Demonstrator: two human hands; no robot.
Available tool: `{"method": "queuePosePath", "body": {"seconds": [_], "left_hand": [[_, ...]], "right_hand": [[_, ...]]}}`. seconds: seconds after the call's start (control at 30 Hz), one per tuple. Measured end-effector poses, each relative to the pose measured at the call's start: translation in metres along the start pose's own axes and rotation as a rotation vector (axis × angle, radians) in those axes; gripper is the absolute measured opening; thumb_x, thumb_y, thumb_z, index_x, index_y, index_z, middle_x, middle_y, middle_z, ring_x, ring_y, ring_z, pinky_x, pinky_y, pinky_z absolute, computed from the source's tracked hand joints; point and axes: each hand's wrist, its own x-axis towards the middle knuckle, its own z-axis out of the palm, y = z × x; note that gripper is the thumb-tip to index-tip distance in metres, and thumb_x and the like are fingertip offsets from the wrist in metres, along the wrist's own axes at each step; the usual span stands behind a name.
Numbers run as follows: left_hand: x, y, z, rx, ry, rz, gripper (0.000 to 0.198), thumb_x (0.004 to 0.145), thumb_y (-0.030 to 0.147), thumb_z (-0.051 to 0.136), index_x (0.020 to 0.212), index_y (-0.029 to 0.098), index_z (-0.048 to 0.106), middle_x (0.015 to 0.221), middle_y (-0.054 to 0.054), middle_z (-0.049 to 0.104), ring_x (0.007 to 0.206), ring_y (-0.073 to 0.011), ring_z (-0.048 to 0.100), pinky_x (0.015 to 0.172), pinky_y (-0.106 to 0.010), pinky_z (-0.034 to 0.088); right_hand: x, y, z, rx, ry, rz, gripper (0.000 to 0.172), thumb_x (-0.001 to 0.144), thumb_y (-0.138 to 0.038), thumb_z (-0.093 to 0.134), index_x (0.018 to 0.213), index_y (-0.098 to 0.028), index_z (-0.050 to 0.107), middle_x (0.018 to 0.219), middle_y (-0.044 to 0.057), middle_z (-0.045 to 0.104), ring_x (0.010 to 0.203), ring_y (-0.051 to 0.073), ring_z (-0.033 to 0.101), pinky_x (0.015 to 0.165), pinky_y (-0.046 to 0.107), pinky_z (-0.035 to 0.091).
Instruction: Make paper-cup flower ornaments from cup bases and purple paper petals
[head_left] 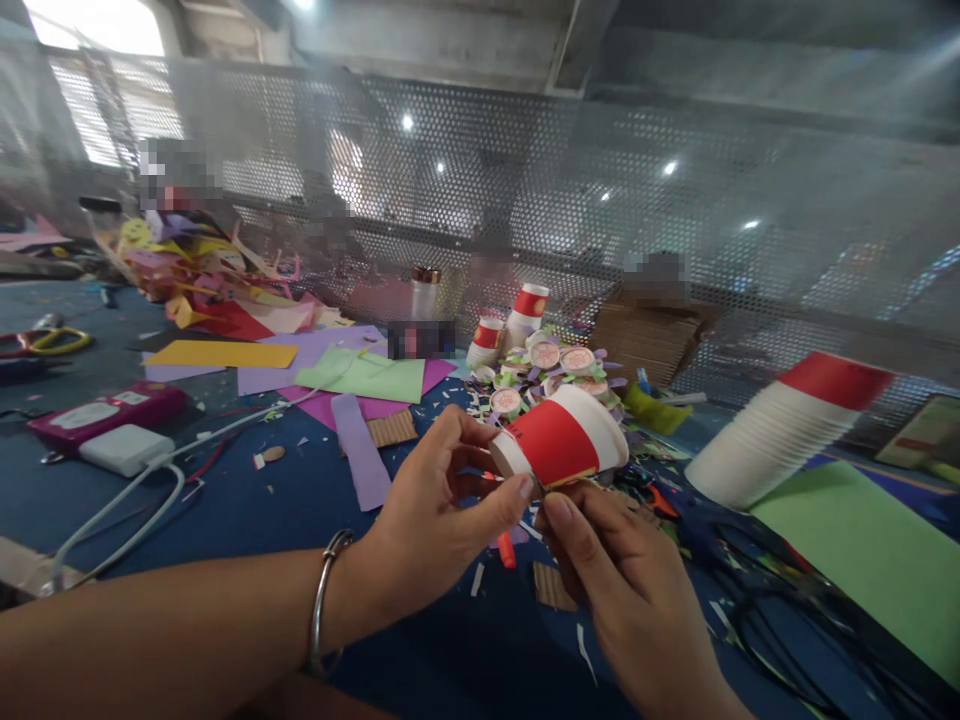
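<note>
A red and white paper cup (559, 440) lies tilted on its side in the air, its rim to the right. My left hand (450, 500) is closed around the base end of it, thumb below and fingers above. Close under the cup, my right hand (622, 580) pinches with thumb and forefinger against its lower side. A thin yellowish edge shows there, but what those fingertips hold is mostly hidden. Below the hands lie a piece of corrugated cardboard (553, 587) and an orange-red marker-like stick (506, 550).
Behind the cup is a heap of printed paper discs and scraps (546, 355). A tall stack of cups (787, 430) leans at the right beside green paper (870, 550). Coloured sheets (367, 375), a white cable (180, 490), a purple box (112, 415) and scissors (56, 342) lie left.
</note>
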Motion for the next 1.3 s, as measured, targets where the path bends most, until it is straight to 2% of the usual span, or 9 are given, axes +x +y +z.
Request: {"method": "queuePosePath", "body": {"seconds": [0.23, 0.43, 0.63, 0.83, 1.03, 1.1, 1.23, 1.3], "left_hand": [[-0.003, 0.003, 0.002, -0.010, 0.005, 0.004, 0.029, 0.085, 0.033, 0.072, 0.097, 0.021, 0.049, 0.093, -0.005, 0.066, 0.083, -0.0155, 0.065, 0.068, -0.029, 0.056], [-0.001, 0.002, 0.001, 0.014, -0.007, 0.005, 0.033, 0.083, 0.031, 0.074, 0.100, 0.020, 0.048, 0.094, -0.007, 0.066, 0.083, -0.0169, 0.066, 0.064, -0.028, 0.057], [-0.004, 0.002, 0.001, 0.152, -0.004, 0.153, 0.028, 0.085, 0.025, 0.071, 0.101, 0.019, 0.050, 0.098, -0.004, 0.059, 0.086, -0.0157, 0.065, 0.078, -0.033, 0.059], [-0.004, 0.001, -0.002, 0.242, -0.026, 0.259, 0.025, 0.087, 0.022, 0.070, 0.105, 0.021, 0.053, 0.104, -0.003, 0.056, 0.091, -0.0147, 0.064, 0.082, -0.032, 0.060], [-0.005, 0.000, -0.004, 0.321, -0.018, 0.328, 0.026, 0.086, 0.020, 0.072, 0.106, 0.022, 0.056, 0.105, -0.004, 0.055, 0.095, -0.0157, 0.062, 0.084, -0.033, 0.060], [-0.005, 0.002, -0.003, 0.267, -0.006, 0.295, 0.029, 0.084, 0.023, 0.074, 0.106, 0.021, 0.055, 0.107, -0.005, 0.056, 0.096, -0.0167, 0.064, 0.086, -0.035, 0.060], [-0.001, 0.005, -0.001, 0.055, -0.010, 0.052, 0.039, 0.083, 0.033, 0.077, 0.109, 0.020, 0.051, 0.104, -0.007, 0.064, 0.092, -0.0186, 0.068, 0.078, -0.033, 0.060], [0.002, 0.006, -0.001, 0.025, -0.017, -0.012, 0.038, 0.082, 0.036, 0.077, 0.106, 0.019, 0.053, 0.102, -0.008, 0.066, 0.091, -0.0188, 0.068, 0.073, -0.031, 0.059]], "right_hand": [[-0.003, -0.011, 0.004, -0.102, 0.066, 0.007, 0.041, 0.098, -0.048, 0.054, 0.066, -0.021, 0.056, 0.055, -0.004, 0.045, 0.048, 0.011, 0.041, 0.043, 0.021, 0.035], [0.000, -0.004, 0.002, -0.038, 0.023, -0.012, 0.038, 0.097, -0.047, 0.056, 0.069, -0.021, 0.056, 0.054, -0.005, 0.045, 0.044, 0.010, 0.042, 0.040, 0.020, 0.034], [-0.001, -0.007, 0.002, -0.115, 0.051, -0.051, 0.040, 0.098, -0.046, 0.054, 0.066, -0.022, 0.055, 0.055, -0.004, 0.047, 0.048, 0.011, 0.044, 0.044, 0.022, 0.036], [-0.004, -0.013, 0.005, -0.121, 0.081, 0.013, 0.041, 0.097, -0.051, 0.052, 0.067, -0.022, 0.056, 0.052, -0.004, 0.046, 0.046, 0.011, 0.042, 0.043, 0.024, 0.033], [-0.004, -0.011, 0.003, -0.119, 0.078, -0.016, 0.041, 0.097, -0.049, 0.054, 0.066, -0.022, 0.054, 0.052, -0.004, 0.046, 0.046, 0.011, 0.043, 0.044, 0.024, 0.033], [-0.003, -0.012, 0.002, -0.113, 0.077, -0.022, 0.040, 0.097, -0.049, 0.054, 0.067, -0.022, 0.056, 0.053, -0.004, 0.047, 0.046, 0.011, 0.043, 0.044, 0.024, 0.034], [-0.002, -0.011, -0.001, -0.117, 0.081, -0.052, 0.038, 0.096, -0.047, 0.056, 0.068, -0.022, 0.057, 0.057, -0.003, 0.049, 0.049, 0.012, 0.044, 0.045, 0.024, 0.036], [-0.002, -0.009, -0.001, -0.114, 0.089, -0.046, 0.038, 0.096, -0.047, 0.056, 0.067, -0.022, 0.057, 0.056, -0.003, 0.049, 0.049, 0.012, 0.043, 0.045, 0.024, 0.036]]}}
